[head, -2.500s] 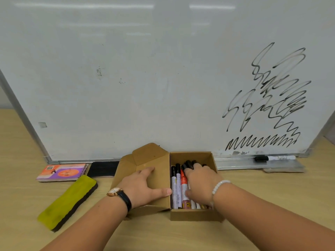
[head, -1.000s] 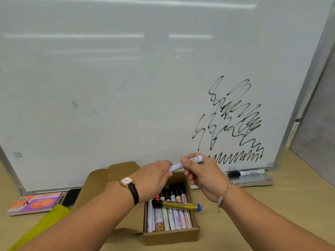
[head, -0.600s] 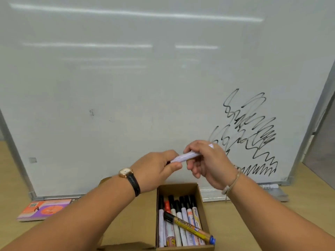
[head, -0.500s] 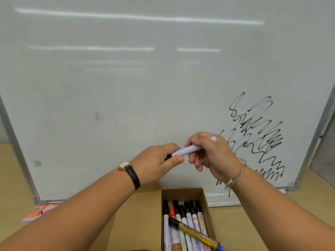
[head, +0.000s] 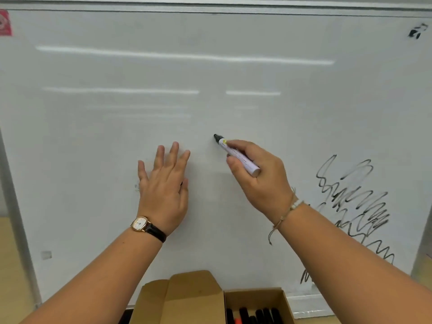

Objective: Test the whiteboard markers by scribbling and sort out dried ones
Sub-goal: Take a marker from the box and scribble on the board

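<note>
Both hands have risen from above the cardboard box (head: 254,298) to the whiteboard (head: 117,136), and the white marker (head: 238,157), held between the two hands half a second ago, now sits uncapped in the right hand (head: 261,181) alone. That hand wraps thumb and curled fingers (head: 236,146) round the barrel, wrist bent back, and the black tip points up and left at the board's middle; I cannot tell whether it touches. The left hand (head: 164,190) lies flat against the board just left of the tip, fingers straight and spread. A small dark bit shows in the crook of its thumb, too small to tell what it is.

Print runs along the marker's barrel but is too blurred to read. A red sticker (head: 4,23) at the board's top left corner is also unreadable. Black scribbles (head: 357,202) fill the area near the board's right edge. A wristwatch (head: 140,224) sits on the left wrist and a beaded bracelet (head: 295,204) on the right. The open box stands on the desk (head: 5,265) against the board's bottom edge, with black-capped markers (head: 259,315) inside.
</note>
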`<act>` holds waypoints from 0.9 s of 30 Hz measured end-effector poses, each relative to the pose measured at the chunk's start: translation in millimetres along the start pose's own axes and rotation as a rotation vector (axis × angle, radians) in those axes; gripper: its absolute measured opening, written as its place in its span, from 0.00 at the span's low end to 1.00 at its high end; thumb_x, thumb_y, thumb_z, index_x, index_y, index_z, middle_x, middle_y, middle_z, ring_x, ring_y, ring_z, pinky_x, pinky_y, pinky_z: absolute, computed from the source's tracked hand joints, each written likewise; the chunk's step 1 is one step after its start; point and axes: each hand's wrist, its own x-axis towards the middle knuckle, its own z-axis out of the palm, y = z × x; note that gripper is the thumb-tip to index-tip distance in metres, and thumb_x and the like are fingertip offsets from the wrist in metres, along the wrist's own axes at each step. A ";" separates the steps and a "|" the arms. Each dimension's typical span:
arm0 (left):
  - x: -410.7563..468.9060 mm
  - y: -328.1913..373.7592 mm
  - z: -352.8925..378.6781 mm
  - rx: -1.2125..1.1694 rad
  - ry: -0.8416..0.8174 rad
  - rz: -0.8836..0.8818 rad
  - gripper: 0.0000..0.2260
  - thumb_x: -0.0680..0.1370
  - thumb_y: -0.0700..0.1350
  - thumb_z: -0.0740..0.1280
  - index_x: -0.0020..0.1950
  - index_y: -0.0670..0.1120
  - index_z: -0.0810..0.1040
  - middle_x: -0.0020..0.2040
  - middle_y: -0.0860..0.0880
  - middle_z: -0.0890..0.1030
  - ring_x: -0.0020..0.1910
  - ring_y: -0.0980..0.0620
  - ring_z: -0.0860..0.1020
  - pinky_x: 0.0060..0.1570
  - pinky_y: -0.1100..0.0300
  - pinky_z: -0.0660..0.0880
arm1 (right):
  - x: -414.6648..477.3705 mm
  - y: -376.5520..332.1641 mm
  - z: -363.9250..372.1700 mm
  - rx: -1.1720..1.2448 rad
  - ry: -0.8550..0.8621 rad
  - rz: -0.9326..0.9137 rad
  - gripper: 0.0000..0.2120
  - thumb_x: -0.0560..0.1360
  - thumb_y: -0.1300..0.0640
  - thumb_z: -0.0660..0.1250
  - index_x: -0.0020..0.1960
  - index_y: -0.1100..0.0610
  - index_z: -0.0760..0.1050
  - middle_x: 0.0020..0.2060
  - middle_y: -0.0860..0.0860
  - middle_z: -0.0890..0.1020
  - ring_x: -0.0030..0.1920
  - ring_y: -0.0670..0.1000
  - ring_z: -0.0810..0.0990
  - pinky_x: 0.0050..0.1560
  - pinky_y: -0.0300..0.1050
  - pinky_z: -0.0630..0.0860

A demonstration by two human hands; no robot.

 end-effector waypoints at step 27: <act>-6.5 -18.3 19.6 0.087 -0.059 0.057 0.26 0.79 0.49 0.50 0.77 0.52 0.50 0.77 0.56 0.47 0.76 0.55 0.37 0.70 0.51 0.32 | -39.5 38.8 -39.6 0.025 0.167 0.025 0.09 0.74 0.49 0.62 0.51 0.45 0.78 0.42 0.44 0.84 0.43 0.46 0.82 0.41 0.39 0.77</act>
